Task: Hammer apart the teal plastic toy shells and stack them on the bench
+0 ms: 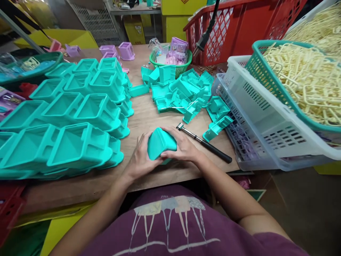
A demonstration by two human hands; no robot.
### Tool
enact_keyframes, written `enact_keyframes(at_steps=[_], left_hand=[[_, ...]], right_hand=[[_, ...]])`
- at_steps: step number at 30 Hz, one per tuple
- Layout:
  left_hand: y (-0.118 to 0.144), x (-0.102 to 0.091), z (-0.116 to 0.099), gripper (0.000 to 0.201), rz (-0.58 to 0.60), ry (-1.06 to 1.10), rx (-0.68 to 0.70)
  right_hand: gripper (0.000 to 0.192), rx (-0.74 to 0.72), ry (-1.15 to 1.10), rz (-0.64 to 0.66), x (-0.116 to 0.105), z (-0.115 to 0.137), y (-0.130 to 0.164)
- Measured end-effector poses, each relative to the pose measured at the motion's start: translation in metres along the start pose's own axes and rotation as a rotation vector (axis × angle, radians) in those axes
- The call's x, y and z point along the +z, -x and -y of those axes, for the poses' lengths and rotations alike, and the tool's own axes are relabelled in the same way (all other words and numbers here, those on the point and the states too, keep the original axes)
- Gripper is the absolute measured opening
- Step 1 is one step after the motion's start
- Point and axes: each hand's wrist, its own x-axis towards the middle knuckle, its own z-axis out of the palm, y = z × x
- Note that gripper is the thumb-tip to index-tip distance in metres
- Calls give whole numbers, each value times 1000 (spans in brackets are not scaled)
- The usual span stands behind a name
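Both of my hands press a teal plastic housing (pixel 160 143) against the wooden table (pixel 144 119) near its front edge. My left hand (pixel 140 156) cups its left side and my right hand (pixel 181 145) covers its right side. Just right of my right hand lies a small hammer (pixel 204 143) with a metal head and black handle. Rows of stacked teal housings (pixel 74 117) fill the table's left half. Beyond my hands lies a loose pile of smaller teal parts (pixel 183 94).
A white slotted basket (pixel 266 117) overhangs the table's right edge, with a teal basket of cream plastic pieces (pixel 306 81) on it. A red crate (pixel 239 25) and a green basket with purple parts (pixel 172 58) stand at the back. A black power plug (pixel 202 41) dangles there.
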Motion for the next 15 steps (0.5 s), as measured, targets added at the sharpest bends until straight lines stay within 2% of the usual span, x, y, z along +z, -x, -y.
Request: enact_keyframes(at_steps=[3,5,7,10,12,15], left_hand=[[0,-2,-1,103,3,73,98],[-1,-6,-2,105,47,44,189],[-2,-8,1,101,86,20,226],[3,-11,14,100,83,-30,167],[9,-13,25,104,89,-96,117],[15,-17,36,117,94,-123,75]], right_hand=[[84,64,199,118,-16,17,-5],[84,66,342,203,-26,30,-12],[86,-9,356,210,-32,37,-17],[95,-78,161,89,-31,34,-11],[94,5,30,-8,-21,26,3],[80,210,-136,-179,6,15,28]])
